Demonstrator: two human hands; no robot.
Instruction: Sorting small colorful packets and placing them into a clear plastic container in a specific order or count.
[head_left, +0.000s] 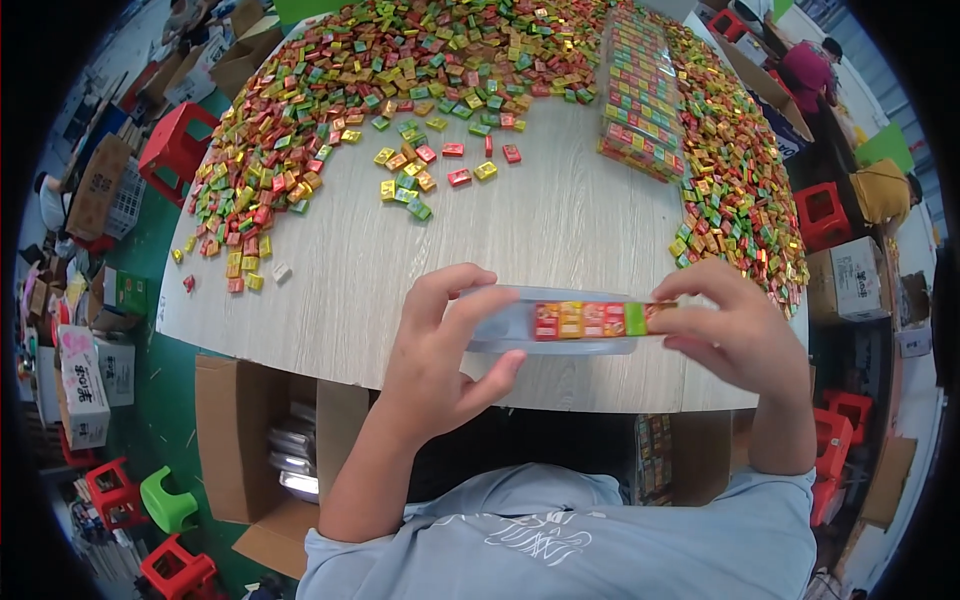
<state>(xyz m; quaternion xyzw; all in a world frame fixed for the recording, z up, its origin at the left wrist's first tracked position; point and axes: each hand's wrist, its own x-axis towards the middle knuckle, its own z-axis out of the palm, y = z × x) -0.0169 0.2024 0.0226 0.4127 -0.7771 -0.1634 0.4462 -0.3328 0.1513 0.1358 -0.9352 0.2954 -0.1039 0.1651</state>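
Observation:
Close in front of me, a shallow clear plastic tray (495,328) is held above the table's near edge. My left hand (437,345) is around its left end, thumb at the near side and fingers at the far side. In the tray's right part lies a row of small wrapped candies (585,320) in red, yellow and green. My right hand (722,325) pinches the right end of this row between thumb and fingers. The row looks slightly blurred.
A large heap of wrapped candies (400,60) covers the far side of the table (330,300). Stacked, filled clear packs (640,95) stand at the far right. An open cardboard box (225,440) sits below the near edge. Red stools (178,150) and other people are around.

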